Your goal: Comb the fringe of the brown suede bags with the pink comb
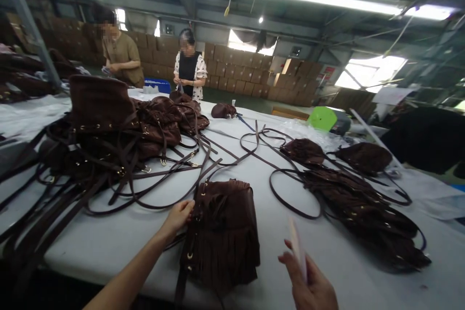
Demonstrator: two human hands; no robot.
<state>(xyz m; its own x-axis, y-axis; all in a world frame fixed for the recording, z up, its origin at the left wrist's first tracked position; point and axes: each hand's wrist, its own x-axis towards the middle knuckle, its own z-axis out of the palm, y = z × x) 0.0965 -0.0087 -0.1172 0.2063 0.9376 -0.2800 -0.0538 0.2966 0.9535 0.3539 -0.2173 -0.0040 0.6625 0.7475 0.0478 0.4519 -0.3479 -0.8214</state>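
A dark brown fringed bag [228, 232] with gold eyelets lies on the white table in front of me. At its left edge, my left hand [181, 215] is closed, with thumb and fingertips pinching the bag's rim near the eyelets. To the right of the bag and apart from it, my right hand [308, 281] is raised above the table. Between its fingers stands a thin, pale pinkish flat strip [298, 247], tilted slightly; it is blurred, and I cannot tell its kind.
Brown bags with long straps pile up at left [101, 111]. More brown bags [356, 208] lie at right. Loose straps [250, 150] cross the white table [145, 242]. Two people [189, 68] stand beyond it. A green object [321, 118] and stacked cartons [240, 70] are farther back.
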